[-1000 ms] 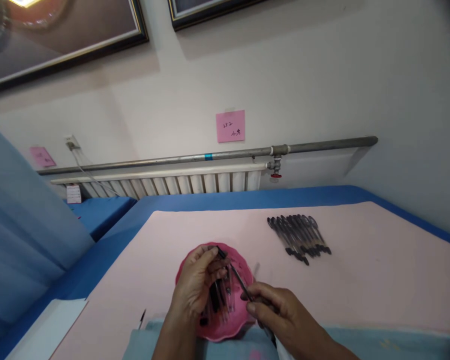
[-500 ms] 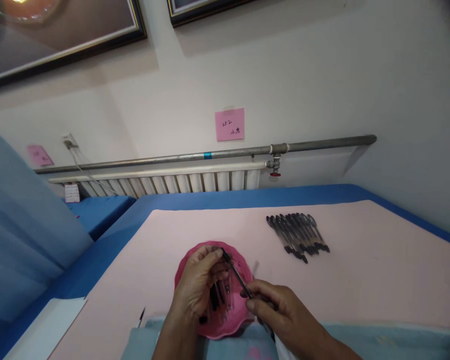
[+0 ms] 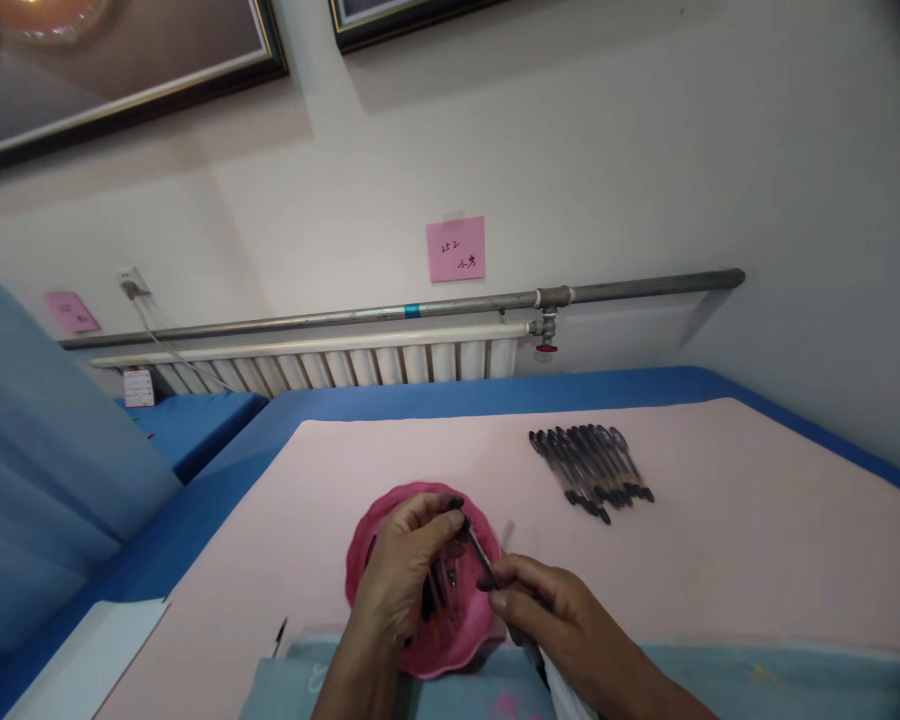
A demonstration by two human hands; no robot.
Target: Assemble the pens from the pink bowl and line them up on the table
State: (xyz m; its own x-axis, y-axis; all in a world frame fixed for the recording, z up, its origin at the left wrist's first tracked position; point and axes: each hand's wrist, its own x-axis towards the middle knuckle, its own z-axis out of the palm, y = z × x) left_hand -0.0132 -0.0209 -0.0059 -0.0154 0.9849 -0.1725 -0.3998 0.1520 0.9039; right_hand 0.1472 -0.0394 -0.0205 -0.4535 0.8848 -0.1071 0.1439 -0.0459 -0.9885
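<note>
Pink sheeting (image 3: 720,540) is covering a blue-edged table (image 3: 435,400) that is running back to a white wall, where a ribbed radiator (image 3: 330,365) is sitting under a grey pipe (image 3: 645,285) and a pink note (image 3: 455,249) is hanging above; its writing is too small to read. Two framed pictures are being cut off by the top edge.

From the head camera, both hands are meeting over a pink bowl (image 3: 367,545) near the bottom edge. The left hand (image 3: 401,575) is curling its fingers around the cap end of a thin dark pen (image 3: 482,548), pinching it closed, and is hiding much of the bowl's contents, which are looking like more pens. The right hand (image 3: 551,620) is gripping the same pen's lower part, fingers closed; the pen's tail is disappearing beneath that hand. A row of black pens (image 3: 589,470) is lying well apart on the sheeting to the right. A white sheet (image 3: 82,665) is being cropped at lower left.
</note>
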